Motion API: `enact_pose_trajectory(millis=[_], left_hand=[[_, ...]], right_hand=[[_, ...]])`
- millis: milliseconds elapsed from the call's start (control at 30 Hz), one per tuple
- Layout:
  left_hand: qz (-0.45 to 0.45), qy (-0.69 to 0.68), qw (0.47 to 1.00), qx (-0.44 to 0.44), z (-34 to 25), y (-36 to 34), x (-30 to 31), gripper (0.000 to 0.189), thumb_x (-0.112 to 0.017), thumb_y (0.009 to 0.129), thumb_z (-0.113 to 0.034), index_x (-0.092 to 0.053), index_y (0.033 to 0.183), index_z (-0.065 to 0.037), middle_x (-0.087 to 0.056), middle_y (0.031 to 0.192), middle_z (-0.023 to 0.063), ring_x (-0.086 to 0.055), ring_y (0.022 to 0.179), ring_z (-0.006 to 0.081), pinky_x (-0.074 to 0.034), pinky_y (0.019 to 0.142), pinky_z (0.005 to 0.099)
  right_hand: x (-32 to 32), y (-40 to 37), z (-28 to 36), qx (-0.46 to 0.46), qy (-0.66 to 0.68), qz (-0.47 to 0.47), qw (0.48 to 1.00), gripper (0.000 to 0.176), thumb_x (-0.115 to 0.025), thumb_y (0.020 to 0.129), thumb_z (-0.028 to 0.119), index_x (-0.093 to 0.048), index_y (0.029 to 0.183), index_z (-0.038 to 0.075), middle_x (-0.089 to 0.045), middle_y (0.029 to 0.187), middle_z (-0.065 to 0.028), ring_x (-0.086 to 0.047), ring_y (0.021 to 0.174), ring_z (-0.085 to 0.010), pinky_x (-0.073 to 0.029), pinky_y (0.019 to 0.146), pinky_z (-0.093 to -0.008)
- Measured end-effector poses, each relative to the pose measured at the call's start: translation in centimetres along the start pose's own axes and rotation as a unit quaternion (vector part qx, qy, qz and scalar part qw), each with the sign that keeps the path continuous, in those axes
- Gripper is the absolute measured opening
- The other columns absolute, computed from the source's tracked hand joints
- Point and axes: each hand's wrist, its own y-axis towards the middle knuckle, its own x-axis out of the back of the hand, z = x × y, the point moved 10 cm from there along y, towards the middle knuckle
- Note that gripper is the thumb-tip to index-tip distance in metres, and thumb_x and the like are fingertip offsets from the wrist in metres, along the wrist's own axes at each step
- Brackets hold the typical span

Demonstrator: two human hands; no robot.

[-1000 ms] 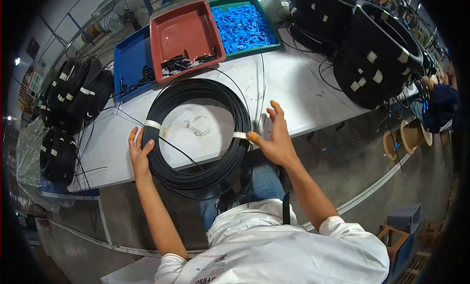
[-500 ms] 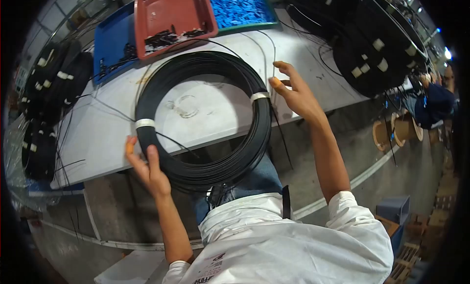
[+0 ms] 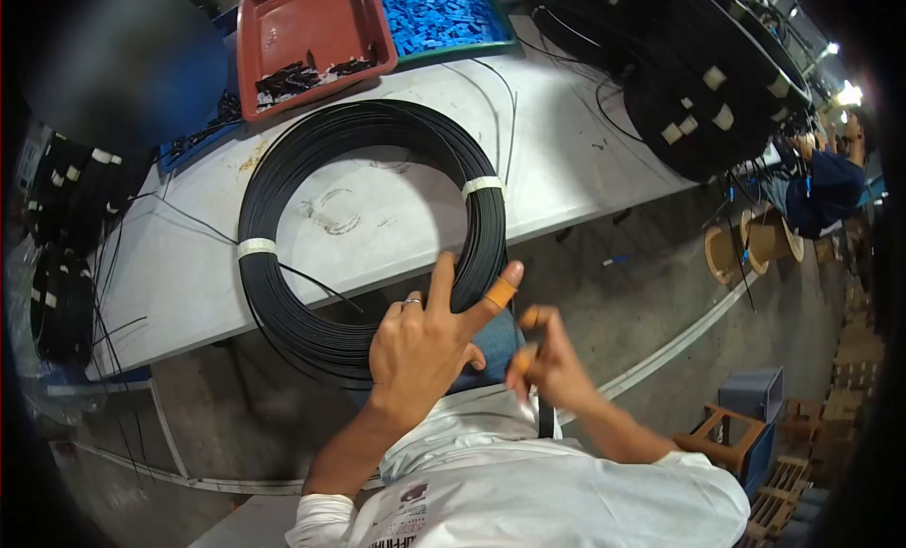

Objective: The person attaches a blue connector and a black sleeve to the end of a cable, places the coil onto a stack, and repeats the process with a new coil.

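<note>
A large coil of black cable [image 3: 444, 133] lies on the white table [image 3: 557, 142], its near part sticking out past the table's front edge. White tape bands [image 3: 257, 248] bind it at both sides, and a loose cable end crosses its inside. My left hand [image 3: 415, 350] is over the near right part of the coil, fingers spread, with orange tape on one finger and a ring on another. To the right of it, off the coil and in front of my body, is my right hand [image 3: 557, 364], its taped fingers bent and blurred by motion.
Behind the coil stand a red tray [image 3: 311, 24] with small black parts, a green-rimmed tray of blue pieces [image 3: 439, 19] and a blue tray [image 3: 193, 147]. More black coils [image 3: 717, 85] sit at the right and left. A person [image 3: 826, 185] and wooden spools [image 3: 769, 241] are far right.
My left hand has gone from the coil's left side to its near right part. My right hand has come down from above the table toward my body. The coil stays put on the table.
</note>
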Motion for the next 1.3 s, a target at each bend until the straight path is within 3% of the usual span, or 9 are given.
enact_pose_trajectory(millis=[167, 400, 500, 633, 800, 933, 1067, 1200, 1300], left_hand=[[-0.078, -0.017, 0.982, -0.170, -2.8, -1.1, 1.2, 0.087, -0.081, 0.061, -0.034, -0.048, 0.141, -0.046, -0.030, 0.161, 0.0077, -0.030, 0.147, 0.0321, -0.025, 0.114, 0.0635], [-0.016, -0.056, 0.998, -0.033, -1.3, -1.3, 3.3, 0.082, -0.081, 0.069, -0.033, -0.047, 0.143, -0.043, -0.027, 0.162, 0.0101, -0.036, 0.142, 0.0372, -0.029, 0.111, 0.0645], [-0.095, -0.152, 0.984, 0.001, 2.1, -3.7, 6.0, 0.082, -0.083, 0.072, -0.041, -0.048, 0.144, -0.027, -0.042, 0.151, 0.0192, -0.046, 0.135, 0.0382, -0.034, 0.108, 0.0607], [-0.333, -0.169, 0.906, 0.200, 13.6, -9.9, 7.3, 0.086, -0.080, 0.078, -0.046, -0.043, 0.144, -0.005, -0.047, 0.144, 0.0218, -0.045, 0.134, 0.0387, -0.034, 0.110, 0.0549], [-0.490, -0.476, 0.663, 0.307, 22.4, -14.6, 1.1, 0.086, -0.075, 0.084, -0.019, -0.025, 0.151, 0.000, -0.035, 0.153, 0.0187, -0.030, 0.144, 0.0306, -0.020, 0.118, 0.0402], [-0.442, -0.479, 0.718, 0.242, 19.9, -10.9, -0.4, 0.082, -0.067, 0.083, -0.006, -0.022, 0.153, 0.000, -0.030, 0.157, 0.0196, -0.028, 0.145, 0.0268, -0.016, 0.119, 0.0370], [-0.481, -0.553, 0.626, 0.266, 18.2, -10.7, 0.1, 0.078, -0.059, 0.085, -0.001, -0.021, 0.153, 0.001, -0.028, 0.158, 0.0198, -0.026, 0.146, 0.0268, -0.016, 0.119, 0.0368], [-0.508, -0.483, 0.655, 0.282, 14.8, -11.5, -0.5, 0.079, -0.058, 0.087, 0.004, -0.019, 0.154, -0.004, -0.023, 0.160, 0.0189, -0.026, 0.145, 0.0264, -0.015, 0.120, 0.0383], [-0.508, -0.471, 0.669, 0.270, 12.9, -11.4, 0.4, 0.076, -0.060, 0.087, 0.003, -0.021, 0.152, -0.004, -0.023, 0.160, 0.0187, -0.024, 0.146, 0.0268, -0.013, 0.120, 0.0396]], right_hand=[[-2.8, -0.1, -3.4, -0.067, 0.068, 0.068, 0.993, 0.039, -0.057, 0.099, 0.002, -0.029, 0.125, 0.010, -0.068, 0.084, -0.0145, -0.070, 0.074, -0.0211, -0.057, 0.066, -0.0362], [0.5, 2.3, 2.4, -0.075, -0.497, 0.225, 0.835, 0.068, -0.091, 0.063, 0.042, -0.068, 0.110, -0.002, -0.075, 0.085, -0.0137, -0.074, 0.085, -0.0252, -0.057, 0.077, -0.0337], [6.9, 3.8, 16.4, 0.075, -0.645, -0.046, 0.759, 0.053, -0.093, 0.058, 0.032, -0.073, 0.094, -0.001, -0.074, 0.077, -0.0130, -0.072, 0.070, -0.0190, -0.056, 0.064, -0.0325], [10.3, 8.7, 26.3, 0.352, -0.330, -0.197, 0.853, 0.065, -0.082, 0.082, 0.033, -0.052, 0.128, -0.001, -0.070, 0.094, -0.0128, -0.066, 0.086, -0.0176, -0.053, 0.076, -0.0304], [6.9, 21.9, 24.2, 0.197, -0.185, -0.170, 0.948, 0.094, -0.074, 0.089, 0.038, -0.011, 0.152, 0.009, -0.054, 0.127, -0.0208, -0.061, 0.109, -0.0297, -0.052, 0.083, -0.0457], [4.6, 27.4, 24.8, 0.100, -0.073, -0.076, 0.989, 0.079, -0.079, 0.083, 0.037, -0.036, 0.145, 0.015, -0.049, 0.128, -0.0170, -0.056, 0.116, -0.0294, -0.045, 0.093, -0.0532], [3.9, 24.4, 28.8, 0.208, -0.600, -0.406, 0.657, 0.093, -0.083, 0.075, 0.038, -0.031, 0.146, 0.007, -0.055, 0.133, -0.0263, -0.053, 0.123, -0.0387, -0.042, 0.104, -0.0490], [8.6, 32.7, 25.6, 0.198, -0.468, -0.256, 0.822, 0.068, -0.074, 0.087, 0.017, -0.035, 0.141, 0.009, -0.062, 0.086, -0.0122, -0.052, 0.055, -0.0158, -0.039, 0.042, -0.0333], [7.3, 30.3, 26.3, 0.212, -0.211, -0.228, 0.927, 0.042, -0.061, 0.095, 0.010, -0.040, 0.132, 0.007, -0.063, 0.086, -0.0113, -0.043, 0.055, -0.0093, -0.038, 0.043, -0.0273]])
